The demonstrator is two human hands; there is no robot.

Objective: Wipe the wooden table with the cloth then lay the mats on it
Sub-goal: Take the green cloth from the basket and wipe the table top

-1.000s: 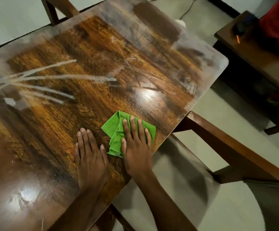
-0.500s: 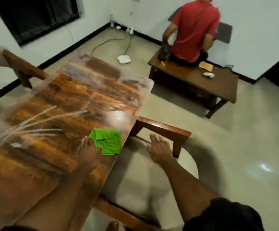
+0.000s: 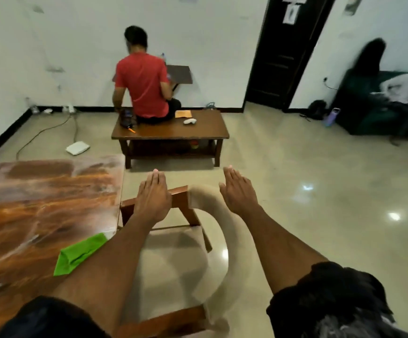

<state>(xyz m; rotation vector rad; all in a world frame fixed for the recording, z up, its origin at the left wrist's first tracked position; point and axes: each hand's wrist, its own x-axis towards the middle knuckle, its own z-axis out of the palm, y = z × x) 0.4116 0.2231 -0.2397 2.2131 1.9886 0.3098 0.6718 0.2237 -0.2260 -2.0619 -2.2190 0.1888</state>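
The glossy wooden table (image 3: pixel 39 211) fills the left of the view. A folded green cloth (image 3: pixel 77 253) lies near its right edge, and no hand touches it. My left hand (image 3: pixel 153 197) is stretched out flat, fingers straight, over the wooden arm of a chair beside the table. My right hand (image 3: pixel 238 192) hovers open in the air to the right, above the chair's pale curved back. No mats are in view.
A wooden chair (image 3: pixel 186 252) with a beige cushion stands against the table's right edge. Further off, a person in a red shirt (image 3: pixel 143 84) sits on a low coffee table (image 3: pixel 171 131). A white device (image 3: pixel 77 148) and cables lie on the floor.
Both hands left the table: the right let go of the cloth, the left lifted off the wood, and both now reach out over the chair. My view swung up and to the right.
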